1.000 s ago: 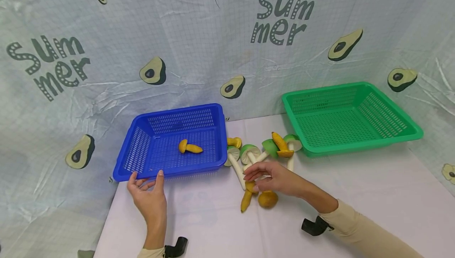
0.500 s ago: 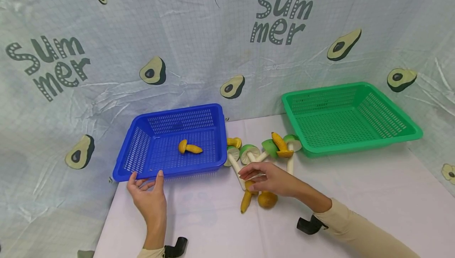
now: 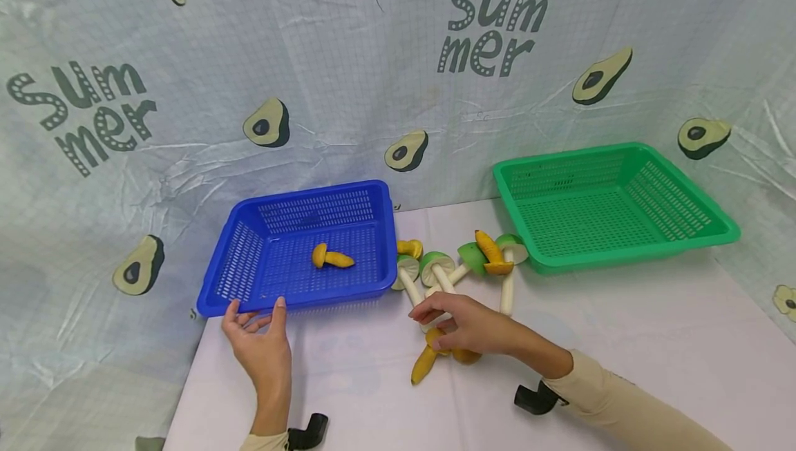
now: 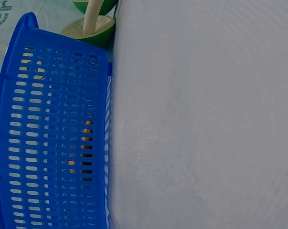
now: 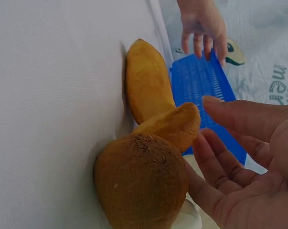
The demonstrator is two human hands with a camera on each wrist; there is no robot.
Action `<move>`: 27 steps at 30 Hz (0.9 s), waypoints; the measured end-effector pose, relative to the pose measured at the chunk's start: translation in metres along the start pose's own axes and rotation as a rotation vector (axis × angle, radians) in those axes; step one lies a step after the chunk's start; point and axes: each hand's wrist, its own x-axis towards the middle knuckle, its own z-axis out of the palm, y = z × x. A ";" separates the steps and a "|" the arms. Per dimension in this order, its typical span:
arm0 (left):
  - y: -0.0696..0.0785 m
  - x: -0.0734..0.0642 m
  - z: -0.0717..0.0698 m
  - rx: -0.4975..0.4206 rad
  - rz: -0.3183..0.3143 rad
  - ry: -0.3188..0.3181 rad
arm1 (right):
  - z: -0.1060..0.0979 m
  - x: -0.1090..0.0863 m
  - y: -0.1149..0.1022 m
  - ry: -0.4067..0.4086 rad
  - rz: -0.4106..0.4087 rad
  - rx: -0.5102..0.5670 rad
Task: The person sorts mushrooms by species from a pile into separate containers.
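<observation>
In the head view my left hand touches the front rim of a blue basket with its fingertips. One yellow mushroom lies in that basket. My right hand is low over the pile, thumb and fingers spread apart around the cap of another yellow mushroom. The right wrist view shows the thumb beside this cap and a fingertip at its edge, without a clear pinch. A rounded brown cap sits right beside it, partly hidden by the hand in the head view.
Several white-stemmed mushrooms with green caps and a yellow mushroom lie between the baskets. A green basket stands at the right, nothing in it. Behind hangs an avocado-print cloth.
My right hand has come slightly left and nearer to me. The yellow mushroom beneath it has shifted and turned, its stem tip swinging left and toward me. The left hand stays put.
</observation>
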 end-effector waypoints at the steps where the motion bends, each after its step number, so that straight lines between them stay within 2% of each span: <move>1: 0.000 0.000 0.000 0.000 0.000 0.000 | 0.001 0.000 0.000 0.002 0.004 -0.019; 10: 0.001 0.000 0.000 -0.003 -0.006 -0.001 | 0.003 0.002 0.003 0.001 0.006 -0.259; 17: 0.001 -0.001 0.000 -0.006 -0.001 0.000 | 0.006 0.004 0.005 -0.015 -0.044 -0.498; 22: 0.000 -0.001 0.000 -0.004 0.002 -0.002 | 0.008 0.002 0.003 -0.035 -0.064 -0.621; 27: -0.001 0.000 0.000 -0.007 0.000 -0.006 | 0.010 -0.002 0.002 -0.017 -0.096 -0.768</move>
